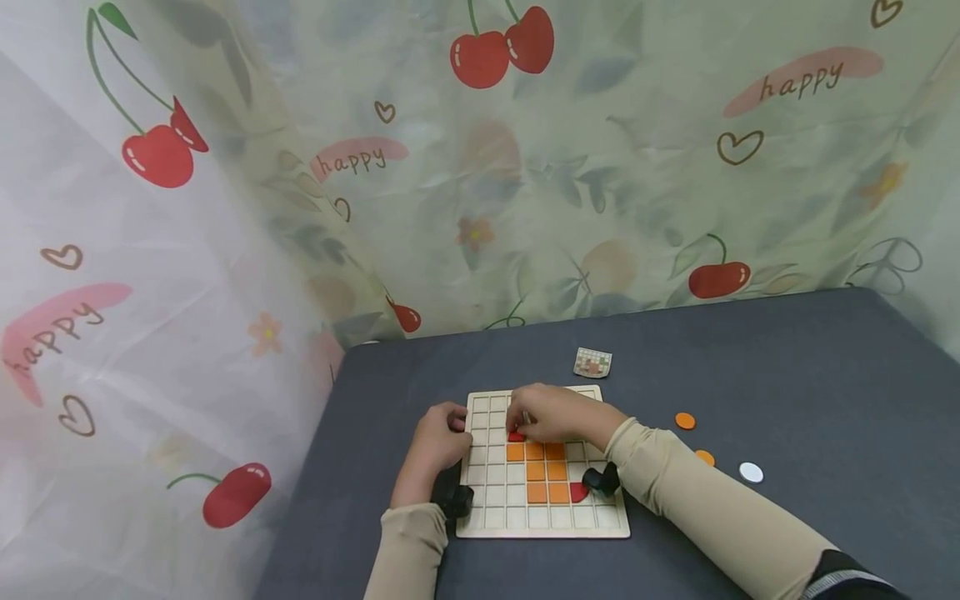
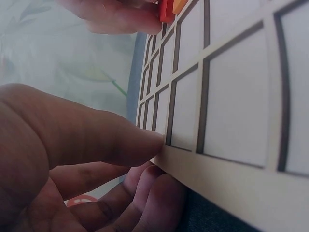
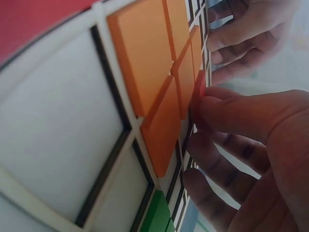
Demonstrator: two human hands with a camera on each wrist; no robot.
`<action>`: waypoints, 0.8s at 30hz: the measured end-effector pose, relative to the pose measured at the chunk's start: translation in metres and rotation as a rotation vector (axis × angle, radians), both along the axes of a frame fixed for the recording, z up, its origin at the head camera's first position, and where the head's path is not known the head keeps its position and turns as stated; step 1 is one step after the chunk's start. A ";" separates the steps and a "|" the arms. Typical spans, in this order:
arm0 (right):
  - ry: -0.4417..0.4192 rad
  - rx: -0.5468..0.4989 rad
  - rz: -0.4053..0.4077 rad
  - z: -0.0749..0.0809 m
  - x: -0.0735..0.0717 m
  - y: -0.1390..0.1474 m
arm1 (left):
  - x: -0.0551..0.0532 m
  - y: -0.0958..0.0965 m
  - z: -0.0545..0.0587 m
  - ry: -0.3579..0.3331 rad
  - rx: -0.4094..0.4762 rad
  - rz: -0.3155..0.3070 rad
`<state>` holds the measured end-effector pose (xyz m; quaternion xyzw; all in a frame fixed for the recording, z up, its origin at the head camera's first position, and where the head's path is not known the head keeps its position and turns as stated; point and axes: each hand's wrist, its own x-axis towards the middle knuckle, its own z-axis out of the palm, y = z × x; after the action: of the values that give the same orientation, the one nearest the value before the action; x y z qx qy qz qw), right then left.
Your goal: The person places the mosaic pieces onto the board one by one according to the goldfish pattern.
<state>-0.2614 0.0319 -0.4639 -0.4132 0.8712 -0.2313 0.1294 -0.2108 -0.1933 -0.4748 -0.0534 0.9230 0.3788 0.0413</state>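
A pale wooden grid board lies on the table, with several square orange tiles set in its middle cells. My left hand holds the board's left edge, its thumb on the rim and its fingers beside and under the edge. Over the upper middle of the grid, my right hand pinches a small red tile at a cell just beyond the orange ones. A red tile with a rounded side sits lower right in the grid. Green tiles show only in the right wrist view.
Two orange discs and a white disc lie on the dark table to the right; the right sleeve partly covers one orange disc. Behind the board is a small card with a printed grid pattern. A printed curtain hangs beyond the table.
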 end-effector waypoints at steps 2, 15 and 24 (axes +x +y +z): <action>0.011 0.002 -0.001 0.001 0.000 0.000 | 0.000 0.000 0.000 0.000 0.002 -0.002; 0.054 -0.007 0.006 0.004 0.004 0.001 | -0.001 0.001 0.001 0.001 -0.005 0.007; 0.072 -0.072 -0.030 0.015 0.013 0.041 | 0.000 0.000 0.000 0.003 -0.023 0.005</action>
<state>-0.2485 0.0732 -0.4488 -0.4125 0.8725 -0.2495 0.0795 -0.2103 -0.1928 -0.4745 -0.0558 0.9271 0.3686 0.0383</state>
